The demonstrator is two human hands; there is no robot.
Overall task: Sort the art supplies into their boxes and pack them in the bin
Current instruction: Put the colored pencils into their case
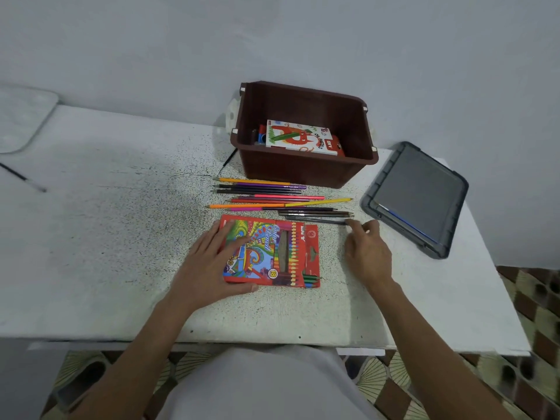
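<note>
Pencil box flat on table, pinned under left hand, fingers straight, no grasp. Right hand loose and empty, fingertips at end of nearest dark pencil in loose row between box and bin. Likely light, stiff, smooth, prone to rolling; best pinched mid-shaft, then slid into box's right end, seemingly open.

L hand flat on red colour pencil box, R hand fingertips at end of dark pencil, loose colour pencils in rows btwn box & brown bin, oil pastels box inside bin, grey lid at right on white table
</note>
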